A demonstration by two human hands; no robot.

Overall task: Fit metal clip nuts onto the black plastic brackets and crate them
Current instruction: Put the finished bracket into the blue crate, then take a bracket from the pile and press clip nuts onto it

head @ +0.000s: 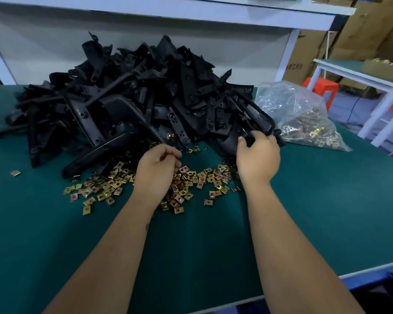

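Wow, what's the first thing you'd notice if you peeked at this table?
A big jumbled heap of black plastic brackets fills the back of the green table. In front of it lies a shiny scatter of gold metal clip nuts, with the left hand over them. The right hand grips a bracket at the heap's edge, beside a clear bag of more nuts.

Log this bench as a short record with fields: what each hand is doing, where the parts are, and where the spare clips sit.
surface: green bench mat
left hand: curled over the loose clip nuts, whether it holds one cannot be told
right hand: gripping a black bracket at the pile's edge
bracket pile: heaped behind the nuts
spare clips: clear plastic bag, right of the pile
crate: not in view
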